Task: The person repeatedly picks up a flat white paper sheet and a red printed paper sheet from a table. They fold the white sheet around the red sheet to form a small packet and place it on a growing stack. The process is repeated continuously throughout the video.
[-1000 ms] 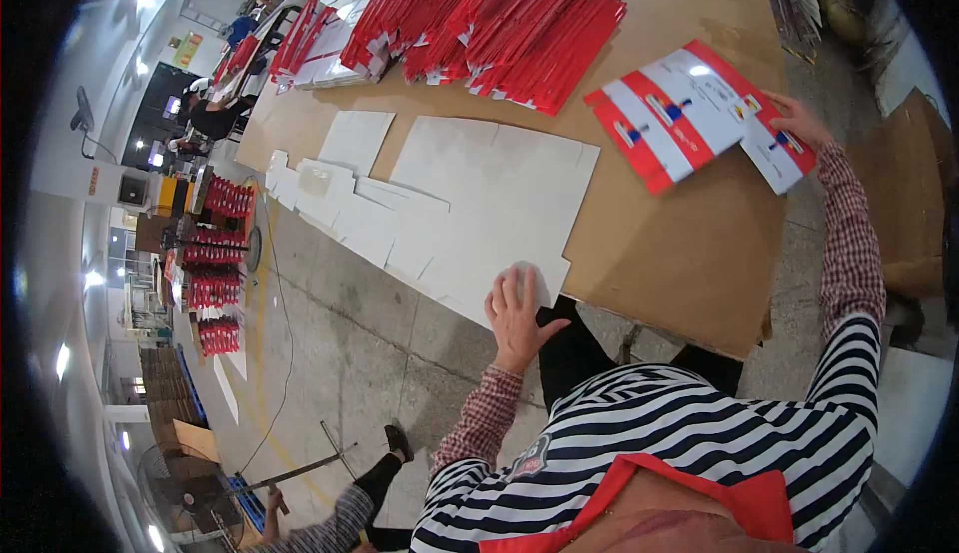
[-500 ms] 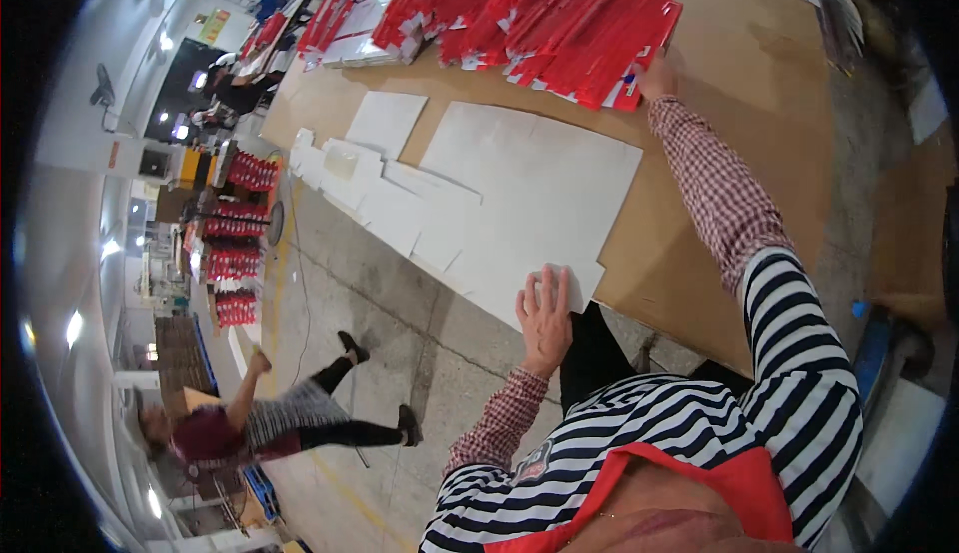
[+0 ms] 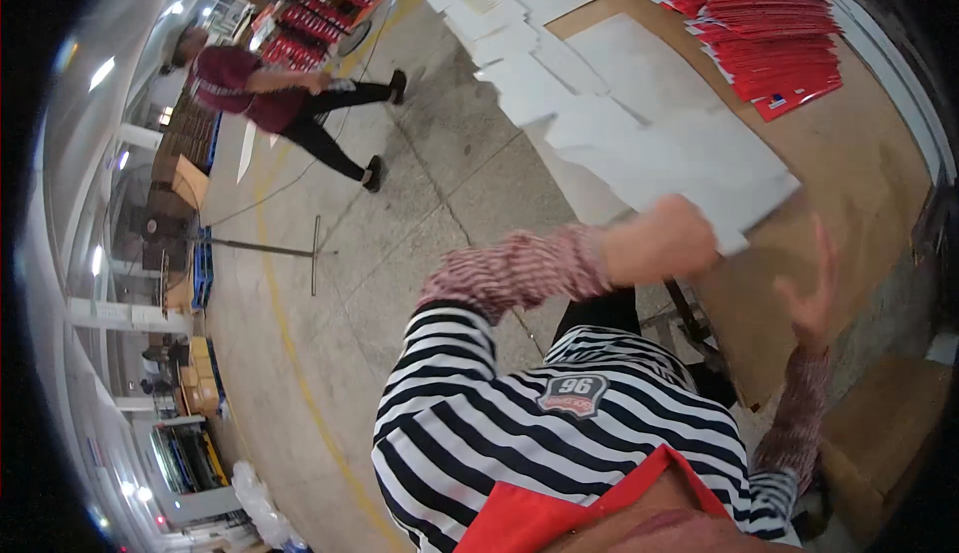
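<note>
My left hand (image 3: 667,241) is over the near corner of the white die-cut cardboard sheets, smeared by motion. Its fingers are turned away, so what it holds, if anything, does not show. To its right, my right hand (image 3: 811,291) is raised above the brown table edge, its fingers stretched apart and nothing in them. The white cardboard sheets (image 3: 689,118) lie flat and overlapping along the left side of the table. Beyond them is a fanned pile of flat red printed pieces (image 3: 764,38), which neither hand touches.
The brown table (image 3: 859,168) runs away to the upper right. A person (image 3: 240,78) in a dark red top walks on the concrete floor at left. Red stacks (image 3: 310,28) stand behind that person. A brown carton (image 3: 889,443) is at lower right, a metal stand (image 3: 260,247) at left.
My view has swung, so the table sits farther right. My right hand has left the red pile and come back toward me. My left hand has lifted off the white sheets. The person walked on.
</note>
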`<state>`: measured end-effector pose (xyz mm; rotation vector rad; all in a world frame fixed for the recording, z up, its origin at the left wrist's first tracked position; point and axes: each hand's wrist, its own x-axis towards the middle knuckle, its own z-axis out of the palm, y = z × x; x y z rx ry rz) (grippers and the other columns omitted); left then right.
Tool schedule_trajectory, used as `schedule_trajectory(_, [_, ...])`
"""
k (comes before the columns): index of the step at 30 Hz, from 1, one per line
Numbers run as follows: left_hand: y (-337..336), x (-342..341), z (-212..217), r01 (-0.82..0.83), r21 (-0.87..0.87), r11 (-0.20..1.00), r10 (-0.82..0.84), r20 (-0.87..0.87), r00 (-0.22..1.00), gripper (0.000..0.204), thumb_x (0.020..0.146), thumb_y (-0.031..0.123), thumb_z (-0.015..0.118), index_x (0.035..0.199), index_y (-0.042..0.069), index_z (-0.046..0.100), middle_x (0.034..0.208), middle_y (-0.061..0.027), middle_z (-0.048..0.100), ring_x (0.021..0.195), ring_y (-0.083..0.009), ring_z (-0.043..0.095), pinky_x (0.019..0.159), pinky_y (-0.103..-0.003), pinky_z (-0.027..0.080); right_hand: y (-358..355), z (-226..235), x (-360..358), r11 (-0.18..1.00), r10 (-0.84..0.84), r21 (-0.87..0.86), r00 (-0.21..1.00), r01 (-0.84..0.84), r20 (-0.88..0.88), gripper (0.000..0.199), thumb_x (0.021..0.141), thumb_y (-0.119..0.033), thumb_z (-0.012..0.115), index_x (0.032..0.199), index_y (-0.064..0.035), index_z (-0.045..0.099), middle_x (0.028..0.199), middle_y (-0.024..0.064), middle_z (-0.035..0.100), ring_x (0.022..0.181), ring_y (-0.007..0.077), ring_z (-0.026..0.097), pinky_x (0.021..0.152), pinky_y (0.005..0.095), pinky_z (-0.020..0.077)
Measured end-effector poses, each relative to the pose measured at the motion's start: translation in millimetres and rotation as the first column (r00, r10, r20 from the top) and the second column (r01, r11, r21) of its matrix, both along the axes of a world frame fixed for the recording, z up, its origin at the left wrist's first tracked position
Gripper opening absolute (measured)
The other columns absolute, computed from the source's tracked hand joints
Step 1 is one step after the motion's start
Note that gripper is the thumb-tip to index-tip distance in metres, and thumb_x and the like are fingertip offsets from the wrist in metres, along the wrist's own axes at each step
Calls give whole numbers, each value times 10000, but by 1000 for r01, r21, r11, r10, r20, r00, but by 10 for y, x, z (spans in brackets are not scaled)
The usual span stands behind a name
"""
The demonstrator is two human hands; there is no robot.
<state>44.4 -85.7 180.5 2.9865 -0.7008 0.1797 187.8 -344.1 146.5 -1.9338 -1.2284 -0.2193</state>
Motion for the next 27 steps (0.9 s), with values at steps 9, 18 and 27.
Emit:
schedule_trajectory(9, [-1218, -201, -1130, 264, -154, 952, -245, 133, 960, 650, 736, 346, 724, 1286, 52, 543, 1373, -244, 473, 1272, -353, 454, 928, -574, 403, -2126, -1077, -1205, 863, -334, -345, 929, 369, 157, 212, 929, -153, 533, 1037, -5, 639, 1093, 140, 659, 1094, 373, 575, 1064, 529, 347])
schedule_trajectory(18, [-1113, 361, -1633, -294, -585, 756, -49, -498, 866, 179, 750, 181, 671, 883, 82, 604, 989, -73, 608, 1046, -263, 541, 792, -411, 466, -2407, -1191, -881, 785, -617, -494, 398, 374, -679, 413, 969, -270, 569, 1303, -28, 552, 1315, 199, 545, 1230, 353, 496, 1046, 513, 364])
schedule_trajectory(27, [-1359, -14, -1814, 120, -309, 943, -137, -34, 990, 835, 786, 298, 695, 1492, 88, 303, 1539, -97, 330, 1432, -308, 284, 1122, -621, 205, -1373, -1212, -843, 889, -308, -330, 948, 318, 86, 586, 978, -522, 465, 1388, -105, 508, 1495, 177, 396, 1397, 350, 344, 1158, 584, 137])
